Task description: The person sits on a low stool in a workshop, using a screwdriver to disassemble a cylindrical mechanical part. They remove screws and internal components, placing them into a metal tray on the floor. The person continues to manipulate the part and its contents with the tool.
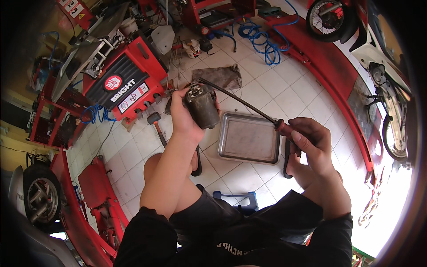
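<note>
A single head-worn fisheye view looks steeply down, close over the person's raised hands and knees, onto the white tiled floor (271,89); edges curve.

1. We see a white tiled floor (284,84) in a workshop.
2. Behind stands a red machine (122,82), with a blue coiled hose (262,40) nearby.
3. Bright daylight falls at the right, near a parked motorcycle (387,89).

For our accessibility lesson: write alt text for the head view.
A left hand grips a grimy cylindrical part while the right hand pokes a long screwdriver into it, above a metal tray on a tiled workshop floor.
</note>
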{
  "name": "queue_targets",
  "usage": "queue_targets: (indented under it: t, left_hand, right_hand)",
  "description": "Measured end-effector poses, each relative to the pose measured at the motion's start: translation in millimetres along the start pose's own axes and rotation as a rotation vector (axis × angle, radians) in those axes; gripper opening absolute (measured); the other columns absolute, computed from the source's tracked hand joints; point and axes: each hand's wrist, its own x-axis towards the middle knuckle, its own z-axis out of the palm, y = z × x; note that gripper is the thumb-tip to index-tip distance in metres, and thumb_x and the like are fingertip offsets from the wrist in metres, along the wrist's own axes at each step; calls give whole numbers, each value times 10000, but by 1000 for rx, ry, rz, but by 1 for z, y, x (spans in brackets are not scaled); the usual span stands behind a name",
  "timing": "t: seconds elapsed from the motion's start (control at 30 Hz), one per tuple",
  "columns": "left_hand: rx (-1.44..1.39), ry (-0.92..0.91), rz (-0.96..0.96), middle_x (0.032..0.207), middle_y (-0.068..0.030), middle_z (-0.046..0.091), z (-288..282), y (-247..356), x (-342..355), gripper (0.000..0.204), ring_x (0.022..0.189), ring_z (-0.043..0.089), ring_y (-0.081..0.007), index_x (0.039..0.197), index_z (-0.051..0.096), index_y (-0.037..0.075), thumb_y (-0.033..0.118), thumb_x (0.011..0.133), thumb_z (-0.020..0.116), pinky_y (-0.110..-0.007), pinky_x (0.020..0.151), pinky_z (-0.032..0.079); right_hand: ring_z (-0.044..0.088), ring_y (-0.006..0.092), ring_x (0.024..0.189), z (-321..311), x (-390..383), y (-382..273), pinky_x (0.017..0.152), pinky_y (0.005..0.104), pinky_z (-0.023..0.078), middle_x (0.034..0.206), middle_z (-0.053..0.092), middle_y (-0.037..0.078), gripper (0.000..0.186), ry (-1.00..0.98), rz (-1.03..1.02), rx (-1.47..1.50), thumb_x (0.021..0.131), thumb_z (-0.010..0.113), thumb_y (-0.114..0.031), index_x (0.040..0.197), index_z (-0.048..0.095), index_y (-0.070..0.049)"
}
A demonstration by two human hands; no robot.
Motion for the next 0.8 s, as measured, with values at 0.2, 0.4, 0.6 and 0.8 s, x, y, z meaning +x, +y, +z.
queue_targets:
  t: [0.2, 0.4, 0.6, 0.8]
  left_hand:
    - [-87, 49, 29, 970, -152, 661, 2, 3, 3, 417, 810, 651, -335, 1061, 616, 52, 412, 901, 478, -492, 750, 535]
    - [-132, 74, 213, 1002, -138, 660, -3, -4, 4, 391, 828, 653, -344, 1127, 591, 70, 372, 912, 469, -486, 771, 557]
    - [-140, 76, 368, 1047, -144, 658, 2, -20, 14, 450, 870, 656, -337, 1136, 610, 46, 406, 926, 440, -502, 791, 527]
    - [-135, 20, 223, 1034, -176, 644, 8, -33, 14, 443, 876, 653, -333, 1095, 599, 37, 411, 911, 449, -508, 809, 529]
  right_hand:
    - [631, 146, 810, -4, 0, 14, 676, 275, 503, 1117, 722, 207, 372, -72, -113, -35, 960, 703, -120, 1250, 594, 86]
    - [708, 220, 951, 2, -1, 18, 737, 313, 542, 1128, 725, 203, 427, -208, -277, -329, 992, 615, -70, 1385, 506, 56]
    - [689, 370, 1048, 20, 1, 26, 899, 418, 538, 1175, 672, 208, 544, -405, -370, -659, 963, 567, -19, 1481, 400, -14]
    - [702, 325, 971, 19, 5, 25, 837, 403, 539, 1076, 683, 192, 508, -356, -301, -680, 966, 563, -28, 1452, 421, 1]
